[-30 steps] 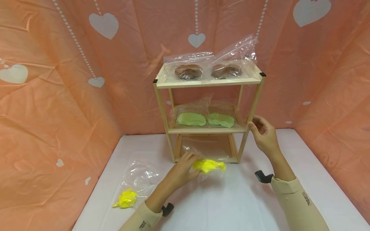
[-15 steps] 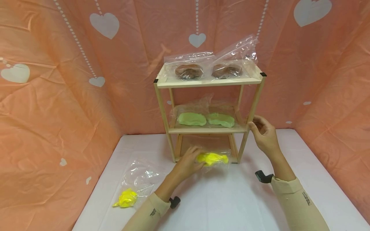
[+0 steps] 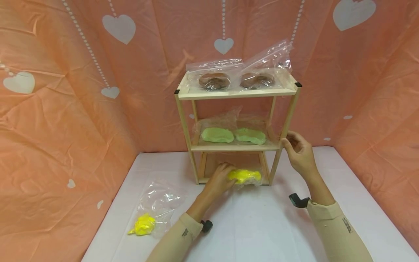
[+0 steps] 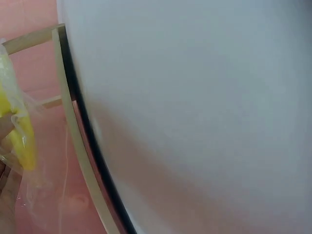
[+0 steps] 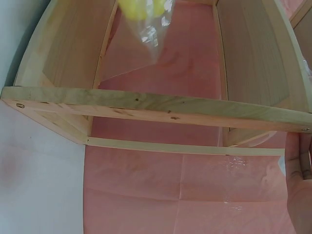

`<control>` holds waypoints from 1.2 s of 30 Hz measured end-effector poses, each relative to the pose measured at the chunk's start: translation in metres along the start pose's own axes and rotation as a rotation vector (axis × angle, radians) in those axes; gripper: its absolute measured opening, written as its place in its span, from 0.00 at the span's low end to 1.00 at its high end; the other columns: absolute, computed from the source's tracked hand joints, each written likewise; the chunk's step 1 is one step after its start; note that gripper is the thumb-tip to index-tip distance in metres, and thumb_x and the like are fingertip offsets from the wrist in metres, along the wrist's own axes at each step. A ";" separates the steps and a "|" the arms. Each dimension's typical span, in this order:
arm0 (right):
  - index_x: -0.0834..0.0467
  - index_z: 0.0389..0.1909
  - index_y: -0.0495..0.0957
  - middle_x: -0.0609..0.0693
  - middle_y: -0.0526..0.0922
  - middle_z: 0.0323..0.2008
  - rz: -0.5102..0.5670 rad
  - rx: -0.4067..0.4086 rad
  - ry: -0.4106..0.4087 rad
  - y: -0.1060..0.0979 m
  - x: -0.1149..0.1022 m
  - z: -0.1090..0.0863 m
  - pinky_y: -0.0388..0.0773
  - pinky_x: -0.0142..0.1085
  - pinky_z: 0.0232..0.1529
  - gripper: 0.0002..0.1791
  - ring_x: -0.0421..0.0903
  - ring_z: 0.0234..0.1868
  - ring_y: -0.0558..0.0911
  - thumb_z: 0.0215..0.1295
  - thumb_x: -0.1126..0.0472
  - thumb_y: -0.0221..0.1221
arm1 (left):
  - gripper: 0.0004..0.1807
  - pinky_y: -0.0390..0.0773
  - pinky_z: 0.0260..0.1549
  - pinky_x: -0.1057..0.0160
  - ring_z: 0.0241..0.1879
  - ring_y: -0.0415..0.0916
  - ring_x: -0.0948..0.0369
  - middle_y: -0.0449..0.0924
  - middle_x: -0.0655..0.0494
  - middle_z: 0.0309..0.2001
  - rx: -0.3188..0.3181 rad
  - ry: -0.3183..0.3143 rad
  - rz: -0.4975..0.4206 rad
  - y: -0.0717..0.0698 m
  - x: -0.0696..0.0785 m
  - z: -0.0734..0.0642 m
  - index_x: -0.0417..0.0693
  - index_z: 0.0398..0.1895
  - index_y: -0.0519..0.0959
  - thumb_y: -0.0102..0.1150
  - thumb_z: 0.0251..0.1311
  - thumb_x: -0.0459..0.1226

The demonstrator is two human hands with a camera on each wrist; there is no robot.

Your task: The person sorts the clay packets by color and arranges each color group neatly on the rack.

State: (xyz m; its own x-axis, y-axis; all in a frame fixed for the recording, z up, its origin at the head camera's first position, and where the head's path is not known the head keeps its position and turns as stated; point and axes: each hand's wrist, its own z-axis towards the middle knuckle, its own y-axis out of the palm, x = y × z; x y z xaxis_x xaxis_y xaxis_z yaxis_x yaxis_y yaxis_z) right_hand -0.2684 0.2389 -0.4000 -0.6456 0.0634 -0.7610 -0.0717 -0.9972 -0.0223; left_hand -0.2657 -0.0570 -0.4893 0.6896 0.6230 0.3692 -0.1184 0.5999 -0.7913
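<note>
My left hand (image 3: 218,182) holds a clear plastic bag with a bright yellow, clay-like lump (image 3: 244,176) at the front of the rack's bottom tier. In the left wrist view the fingers press into this yellow lump (image 4: 25,141) through the film. The bag's corner hangs between two tiers in the right wrist view, with the yellow lump (image 5: 141,8) above it. My right hand (image 3: 300,154) grips the right front post of the wooden rack (image 3: 235,148) at middle-tier height, thumb in front. Part of the left hand's bag is hidden behind its fingers.
Two bagged green lumps (image 3: 217,135) lie on the middle tier. Up top are two bagged brown lumps (image 3: 214,81), their bag ends sticking up. Another bagged yellow lump (image 3: 144,224) lies on the white table (image 3: 262,233) at left. Pink cloth (image 3: 157,120) hangs behind.
My left hand has carried the bagged yellow lump forward and slightly right, from before the rack to its bottom tier's front. The right hand has stayed on the post.
</note>
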 end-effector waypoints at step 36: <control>0.84 0.55 0.75 0.45 0.85 0.42 0.011 0.009 -0.011 0.002 -0.001 0.000 0.81 0.23 0.48 0.13 0.37 0.43 0.83 0.74 0.80 0.56 | 0.17 0.76 0.66 0.61 0.62 0.76 0.55 0.82 0.51 0.59 -0.197 -0.103 -0.002 0.024 -0.001 0.030 0.42 0.59 0.84 0.69 0.69 0.31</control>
State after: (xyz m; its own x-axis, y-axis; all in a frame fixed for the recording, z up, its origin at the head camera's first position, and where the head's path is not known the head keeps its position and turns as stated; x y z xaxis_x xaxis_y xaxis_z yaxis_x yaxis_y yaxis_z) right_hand -0.2683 0.2371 -0.3992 -0.6550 0.0529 -0.7538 -0.0711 -0.9974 -0.0082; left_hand -0.2910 -0.0283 -0.4941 0.6121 0.6757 0.4108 0.0317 0.4981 -0.8665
